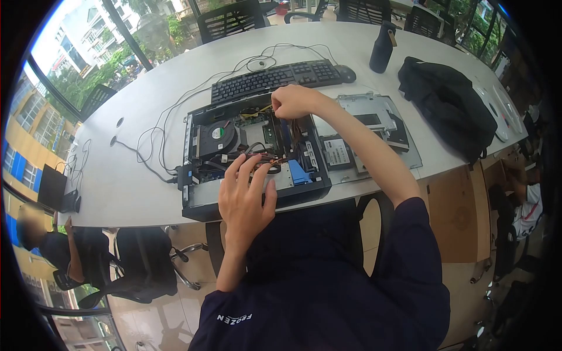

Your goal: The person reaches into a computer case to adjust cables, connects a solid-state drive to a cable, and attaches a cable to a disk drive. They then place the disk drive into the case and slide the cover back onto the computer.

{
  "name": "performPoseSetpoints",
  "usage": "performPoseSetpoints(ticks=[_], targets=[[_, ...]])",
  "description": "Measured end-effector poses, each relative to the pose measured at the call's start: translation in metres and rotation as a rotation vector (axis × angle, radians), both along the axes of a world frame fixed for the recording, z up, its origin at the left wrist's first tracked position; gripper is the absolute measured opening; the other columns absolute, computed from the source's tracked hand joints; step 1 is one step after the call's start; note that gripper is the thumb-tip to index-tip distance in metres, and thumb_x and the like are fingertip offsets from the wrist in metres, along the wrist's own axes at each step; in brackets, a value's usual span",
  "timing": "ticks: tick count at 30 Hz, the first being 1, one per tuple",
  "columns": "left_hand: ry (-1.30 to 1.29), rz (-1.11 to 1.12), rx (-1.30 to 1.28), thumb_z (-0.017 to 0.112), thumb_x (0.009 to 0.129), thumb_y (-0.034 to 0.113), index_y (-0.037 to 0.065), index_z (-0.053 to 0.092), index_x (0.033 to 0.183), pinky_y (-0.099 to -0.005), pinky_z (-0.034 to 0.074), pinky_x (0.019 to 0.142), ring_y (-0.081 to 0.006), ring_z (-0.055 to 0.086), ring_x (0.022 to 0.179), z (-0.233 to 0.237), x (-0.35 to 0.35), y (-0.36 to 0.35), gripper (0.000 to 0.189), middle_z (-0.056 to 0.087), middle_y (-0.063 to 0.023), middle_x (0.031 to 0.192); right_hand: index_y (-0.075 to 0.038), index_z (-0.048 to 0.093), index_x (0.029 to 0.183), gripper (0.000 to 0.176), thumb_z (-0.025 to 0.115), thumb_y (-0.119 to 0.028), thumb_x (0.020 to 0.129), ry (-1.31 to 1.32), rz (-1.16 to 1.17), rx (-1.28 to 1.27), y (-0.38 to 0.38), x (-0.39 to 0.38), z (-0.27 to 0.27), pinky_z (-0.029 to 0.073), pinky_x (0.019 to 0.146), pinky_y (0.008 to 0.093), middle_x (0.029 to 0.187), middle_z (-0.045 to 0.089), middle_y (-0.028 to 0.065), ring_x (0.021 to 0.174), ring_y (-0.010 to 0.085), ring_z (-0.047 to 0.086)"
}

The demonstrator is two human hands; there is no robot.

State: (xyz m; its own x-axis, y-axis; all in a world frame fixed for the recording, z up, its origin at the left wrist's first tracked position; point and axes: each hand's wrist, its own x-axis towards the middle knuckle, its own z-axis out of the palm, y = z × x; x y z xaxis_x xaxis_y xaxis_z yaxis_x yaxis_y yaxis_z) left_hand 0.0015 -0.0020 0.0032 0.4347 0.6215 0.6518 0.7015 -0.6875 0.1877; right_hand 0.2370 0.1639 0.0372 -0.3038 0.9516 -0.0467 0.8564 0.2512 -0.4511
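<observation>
On the white table, an opened desktop computer case is set just in front of the keyboard. Inside, the cables are best eased gently, with strain kept off their connectors. The left hand is held palm down, fingers spread over the near cables. The right hand is curled at the far rim, fingers pressed together; whether the yellow wires are pinched cannot be told.
</observation>
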Motion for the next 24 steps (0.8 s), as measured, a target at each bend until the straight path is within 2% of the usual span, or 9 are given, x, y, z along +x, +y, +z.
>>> performPoseSetpoints(ticks=[2,6,8,15,18,20,24], targets=[[-0.002,-0.002,-0.003,0.064,0.086,0.013,0.008,0.070,0.116,-0.0450,0.047,0.101,-0.0341,0.056,0.125,-0.001,0.000,0.000,0.030,0.065,-0.0078,0.128,-0.005,0.075,0.093,0.022,0.063,-0.017,0.078,-0.240,0.017,0.087,0.001,-0.010,-0.005,0.053,0.090,0.0416,0.090,0.076,0.0145,0.094,0.0300,0.072],[-0.013,-0.001,0.006,0.064,0.087,0.013,0.008,0.070,0.116,-0.0453,0.047,0.102,-0.0344,0.056,0.125,-0.001,0.000,0.000,0.030,0.065,-0.0078,0.128,-0.008,0.077,0.092,0.023,0.062,-0.015,0.076,-0.300,0.014,0.067,0.000,-0.019,-0.006,0.051,0.095,0.0423,0.093,0.076,0.0154,0.095,0.0301,0.073],[-0.013,-0.001,0.013,0.064,0.087,0.013,0.008,0.070,0.116,-0.0453,0.047,0.102,-0.0344,0.056,0.125,-0.001,-0.001,0.000,0.030,0.065,-0.0077,0.128,-0.001,0.077,0.094,0.029,0.060,-0.018,0.077,-0.223,0.027,0.030,0.003,-0.019,-0.010,0.047,0.095,0.0462,0.096,0.075,0.0198,0.099,0.0343,0.072],[-0.012,0.007,0.013,0.064,0.087,0.013,0.008,0.070,0.115,-0.0454,0.047,0.102,-0.0345,0.056,0.125,-0.002,0.000,0.000,0.029,0.065,-0.0077,0.128,-0.003,0.078,0.090,0.026,0.062,-0.018,0.075,-0.310,0.047,0.010,0.007,-0.023,-0.017,0.048,0.094,0.0442,0.097,0.076,0.0191,0.097,0.0331,0.073],[-0.011,0.006,0.016,0.064,0.087,0.013,0.008,0.070,0.115,-0.0454,0.047,0.101,-0.0344,0.056,0.125,-0.002,-0.001,0.000,0.030,0.065,-0.0076,0.128,-0.005,0.078,0.084,0.023,0.062,-0.018,0.075,-0.316,0.019,0.057,0.006,-0.024,-0.017,0.048,0.093,0.0445,0.093,0.076,0.0165,0.095,0.0313,0.073],[-0.010,-0.007,0.018,0.064,0.087,0.013,0.008,0.070,0.116,-0.0454,0.047,0.101,-0.0343,0.056,0.125,-0.003,0.000,0.000,0.030,0.065,-0.0074,0.128,-0.010,0.080,0.085,0.023,0.060,-0.014,0.073,-0.327,0.029,0.023,0.007,-0.022,-0.014,0.051,0.090,0.0385,0.079,0.077,0.0104,0.086,0.0257,0.074],[-0.001,-0.004,0.015,0.064,0.087,0.014,0.008,0.070,0.117,-0.0451,0.047,0.101,-0.0344,0.056,0.125,-0.003,-0.001,0.000,0.031,0.065,-0.0072,0.128,-0.011,0.079,0.081,0.022,0.059,-0.014,0.072,-0.210,0.019,-0.057,0.012,-0.019,-0.011,0.051,0.090,0.0378,0.076,0.077,0.0076,0.085,0.0234,0.074]])
